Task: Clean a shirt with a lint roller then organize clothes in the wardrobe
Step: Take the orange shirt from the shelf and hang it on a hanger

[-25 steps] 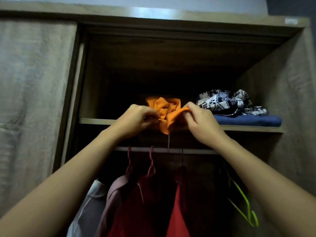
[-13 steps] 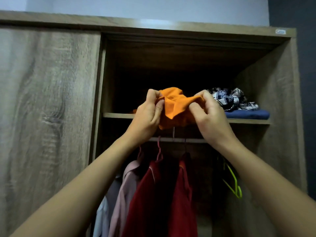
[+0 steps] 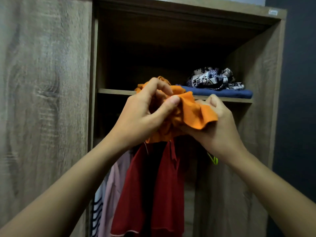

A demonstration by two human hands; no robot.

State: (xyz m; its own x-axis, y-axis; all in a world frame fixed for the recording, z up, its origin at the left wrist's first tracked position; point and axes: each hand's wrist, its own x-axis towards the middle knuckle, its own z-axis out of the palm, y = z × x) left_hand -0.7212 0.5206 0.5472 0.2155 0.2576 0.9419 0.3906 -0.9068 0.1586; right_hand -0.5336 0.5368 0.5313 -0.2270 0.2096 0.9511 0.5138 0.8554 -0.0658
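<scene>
Two hands work a crumpled orange garment [image 3: 193,113] in front of an open wardrobe [image 3: 256,65]. The left hand [image 3: 142,117] has its fingers curled into the fabric, with the thumb pressed on a fold. At its three o'clock, the right hand [image 3: 222,132] is clamped on the other side of the bundle, and a flap of cloth is draped over its knuckles. The garment is held in the air level with the front edge of the shelf [image 3: 116,91]. Its far end, at twelve o'clock from the left hand, reaches the shelf, though whether it rests there cannot be told.

On the shelf at two o'clock from the hands lies a folded blue cloth [image 3: 239,95], with a rumpled black-and-white patterned cloth [image 3: 208,78] on top of it. Below the hands, at six o'clock, red tops [image 3: 135,185] hang side by side. At their nine o'clock is a pink garment [image 3: 116,177], and beyond it a striped one [image 3: 95,212] against the edge of the closed wood-grain door [image 3: 44,117]. A bit of green hanger [image 3: 213,159] shows under the right wrist.
</scene>
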